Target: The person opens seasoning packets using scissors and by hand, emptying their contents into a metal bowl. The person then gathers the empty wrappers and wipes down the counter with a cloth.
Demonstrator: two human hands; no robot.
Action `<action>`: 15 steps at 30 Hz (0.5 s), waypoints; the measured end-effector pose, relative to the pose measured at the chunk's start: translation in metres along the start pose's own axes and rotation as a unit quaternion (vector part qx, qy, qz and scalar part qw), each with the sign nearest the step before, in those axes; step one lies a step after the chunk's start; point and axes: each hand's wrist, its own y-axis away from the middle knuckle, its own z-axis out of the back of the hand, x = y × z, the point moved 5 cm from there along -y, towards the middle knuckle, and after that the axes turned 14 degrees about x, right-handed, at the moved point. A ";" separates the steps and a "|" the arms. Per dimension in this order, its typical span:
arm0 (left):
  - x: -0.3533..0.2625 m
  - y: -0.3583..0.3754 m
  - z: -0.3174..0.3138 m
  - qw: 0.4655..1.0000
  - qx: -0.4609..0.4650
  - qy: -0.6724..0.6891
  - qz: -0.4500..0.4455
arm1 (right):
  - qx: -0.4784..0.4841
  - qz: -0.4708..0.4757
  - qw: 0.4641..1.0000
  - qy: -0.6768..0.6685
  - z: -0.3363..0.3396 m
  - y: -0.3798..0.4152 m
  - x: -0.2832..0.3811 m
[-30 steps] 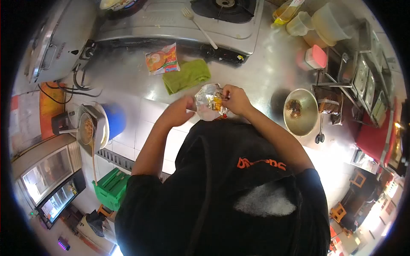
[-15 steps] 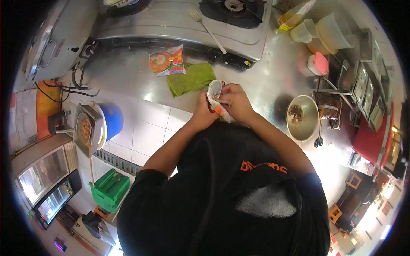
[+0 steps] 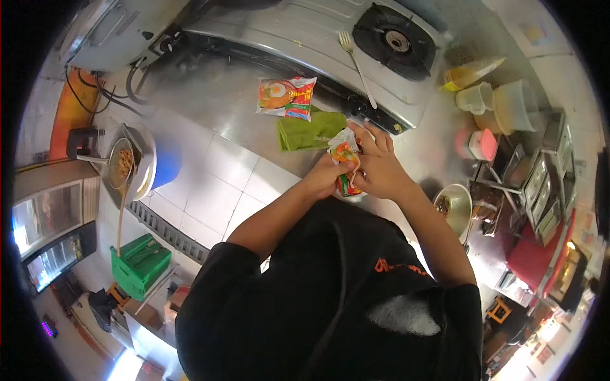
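A crinkled, glossy noodle packet [image 3: 345, 159] is bunched between the 2 hands; the left hand [image 3: 325, 179] and right hand [image 3: 380, 168] press together, both clamped on it, above the shiny steel surface [image 3: 216, 101]; a soft green cloth [image 3: 309, 132] lies just beside.

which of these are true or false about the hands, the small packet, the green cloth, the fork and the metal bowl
1. Both hands, left hand and right hand, grip the small crumpled foil packet. True.
2. The folded green cloth lies on the floor tiles. False: it lies on the steel counter, beside the flat orange noodle packet.
3. The white plastic fork rests on the steel gas stove. True.
4. The round metal bowl is empty. False: something dark sits inside it.
5. The pink-lidded container is in the right hand. False: it stands apart on the counter.
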 end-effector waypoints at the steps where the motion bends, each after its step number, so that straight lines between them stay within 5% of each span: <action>1: -0.002 0.001 0.001 1.000 0.025 -0.014 0.014 | 0.005 0.005 1.000 0.007 0.001 -0.005 0.000; 4: -0.018 0.011 -0.010 0.999 0.011 -0.032 -0.037 | 0.021 0.017 0.998 -0.057 -0.004 -0.017 0.003; 9: -0.034 0.029 0.003 0.997 -0.025 -0.045 -0.064 | -0.167 0.061 0.983 -0.033 0.002 -0.033 0.022; 15: -0.061 0.056 0.010 0.984 -0.093 -0.121 -0.089 | -0.013 0.127 0.991 -0.028 0.002 -0.052 0.034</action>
